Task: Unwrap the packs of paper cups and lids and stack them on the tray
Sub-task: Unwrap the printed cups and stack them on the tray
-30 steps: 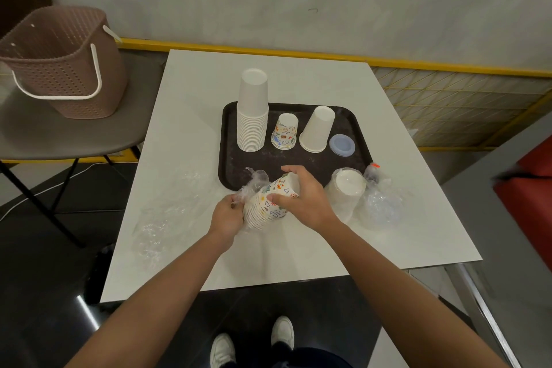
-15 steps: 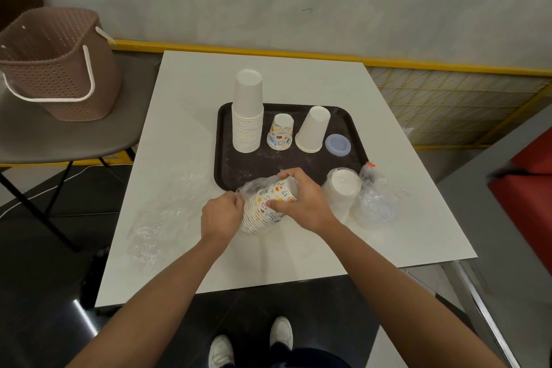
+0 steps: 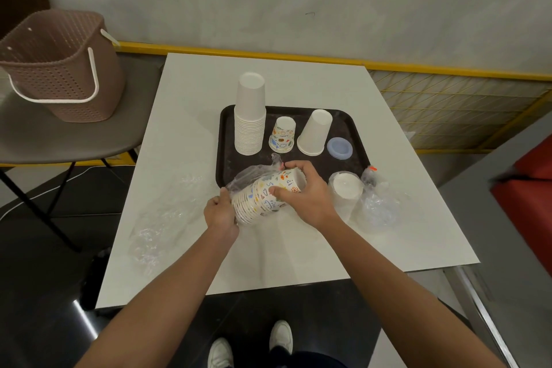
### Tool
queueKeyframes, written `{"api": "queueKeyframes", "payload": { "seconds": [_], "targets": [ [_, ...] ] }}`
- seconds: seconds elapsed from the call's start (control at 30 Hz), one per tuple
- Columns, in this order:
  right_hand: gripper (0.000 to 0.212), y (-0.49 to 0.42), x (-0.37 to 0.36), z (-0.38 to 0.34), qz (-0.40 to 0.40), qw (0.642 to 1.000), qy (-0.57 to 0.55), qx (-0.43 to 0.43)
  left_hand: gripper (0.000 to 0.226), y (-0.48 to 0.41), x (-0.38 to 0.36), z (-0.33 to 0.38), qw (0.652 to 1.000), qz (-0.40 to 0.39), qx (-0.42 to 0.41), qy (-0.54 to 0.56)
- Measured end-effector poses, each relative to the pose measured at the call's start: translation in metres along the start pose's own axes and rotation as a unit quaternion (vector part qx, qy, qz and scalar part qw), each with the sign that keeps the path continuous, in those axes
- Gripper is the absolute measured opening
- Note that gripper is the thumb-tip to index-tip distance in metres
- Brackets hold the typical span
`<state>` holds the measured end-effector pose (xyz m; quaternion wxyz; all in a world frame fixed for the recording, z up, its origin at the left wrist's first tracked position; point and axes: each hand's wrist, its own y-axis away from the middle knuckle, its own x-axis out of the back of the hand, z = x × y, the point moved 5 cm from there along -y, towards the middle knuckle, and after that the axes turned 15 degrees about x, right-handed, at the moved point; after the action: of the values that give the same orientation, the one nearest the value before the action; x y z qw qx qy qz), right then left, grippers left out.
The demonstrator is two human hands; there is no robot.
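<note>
A stack of printed paper cups [image 3: 263, 197] lies on its side at the tray's near edge, half out of its clear plastic wrap [image 3: 251, 175]. My right hand [image 3: 307, 194] grips the stack's closed end. My left hand [image 3: 219, 212] holds the wrap at the open rim end. On the black tray [image 3: 352, 128] stand a tall stack of white cups [image 3: 250, 116], a short printed cup stack [image 3: 283, 134], one upturned white cup [image 3: 315, 132] and a bluish lid [image 3: 340, 148]. A wrapped pack of white lids [image 3: 346, 191] lies to the right.
Crumpled clear wrap [image 3: 165, 218] lies on the white table's left side, and more wrap with a red tie [image 3: 378, 203] at the right. A brown woven basket [image 3: 62, 66] sits on a grey chair to the left. The table's near edge is just below my forearms.
My left hand has slid closer along the stack's rim end, gathering the wrap. The printed cup stack sits slightly further out of the wrap; my right hand keeps its hold.
</note>
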<state>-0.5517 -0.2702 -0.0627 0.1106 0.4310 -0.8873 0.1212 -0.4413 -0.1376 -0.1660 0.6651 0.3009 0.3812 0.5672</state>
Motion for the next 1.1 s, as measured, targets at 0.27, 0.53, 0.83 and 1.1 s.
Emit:
{"api": "queueKeyframes", "payload": {
  "seconds": [0.27,0.53,0.83,1.1],
  "targets": [
    [0.05,-0.003,0.004,-0.001,0.01,1.0,0.005,0.0,0.042,-0.005,-0.003,-0.003,0.996,-0.03,0.078,-0.028],
    [0.051,0.0,0.0,-0.005,-0.004,1.0,-0.02,0.012,0.034,-0.007,-0.006,0.002,0.994,-0.07,0.082,-0.032],
    [0.053,-0.003,0.002,-0.007,0.006,0.999,-0.035,0.013,0.041,0.006,-0.019,0.01,0.978,-0.171,0.117,0.037],
    [0.053,0.001,-0.007,-0.005,-0.028,0.999,-0.025,0.018,0.033,0.003,-0.014,0.012,0.991,-0.093,0.077,0.052]
  ]
}}
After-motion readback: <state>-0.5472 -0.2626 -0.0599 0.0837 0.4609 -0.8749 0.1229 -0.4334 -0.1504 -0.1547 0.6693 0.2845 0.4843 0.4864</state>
